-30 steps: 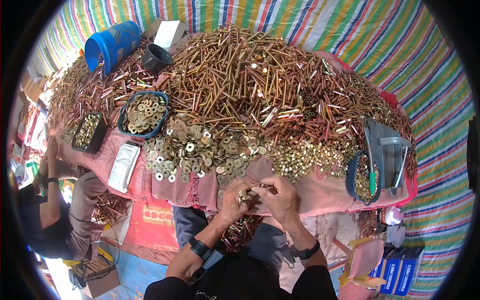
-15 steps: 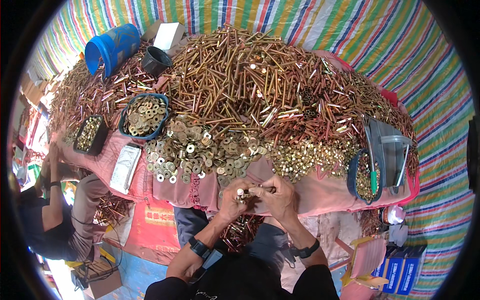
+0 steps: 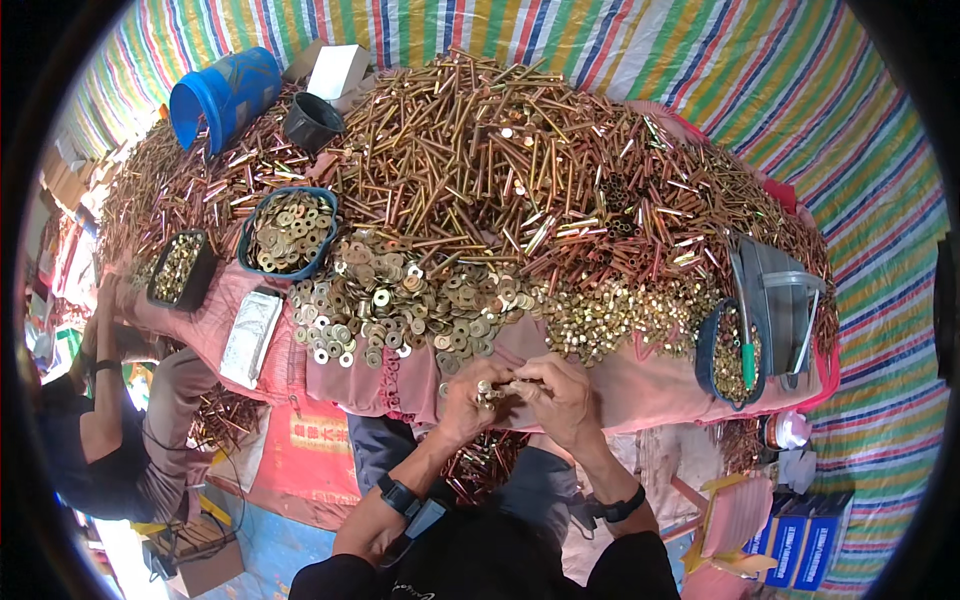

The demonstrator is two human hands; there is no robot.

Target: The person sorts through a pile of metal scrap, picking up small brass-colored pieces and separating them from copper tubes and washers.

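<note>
Near the front edge of the cloth-covered table, my left hand [image 3: 466, 402] is closed around a few gold-coloured metal bolts [image 3: 487, 393], their ends poking out by the thumb. My right hand [image 3: 560, 400] is closed in a pinch right beside them, its fingertips meeting the left hand's; what it pinches is too small to make out. Just beyond my hands lie a heap of flat round washers [image 3: 400, 300] and, further right, a heap of small nuts [image 3: 610, 318]. Behind both rises a big pile of long bolts and metal tubes [image 3: 480, 150].
A blue basin of washers [image 3: 290, 235] and a black tray of nuts [image 3: 180, 270] stand left; a dark blue basin [image 3: 728, 350] with a green-handled tool stands right, beside a grey bin [image 3: 785, 310]. A blue bucket [image 3: 225, 100] lies tipped far left. Another person [image 3: 110, 420] sits at left.
My right hand has shifted slightly, its fingers closing in over the left hand's bolts. The bolt ends in my left hand have turned a little. The piles look the same.
</note>
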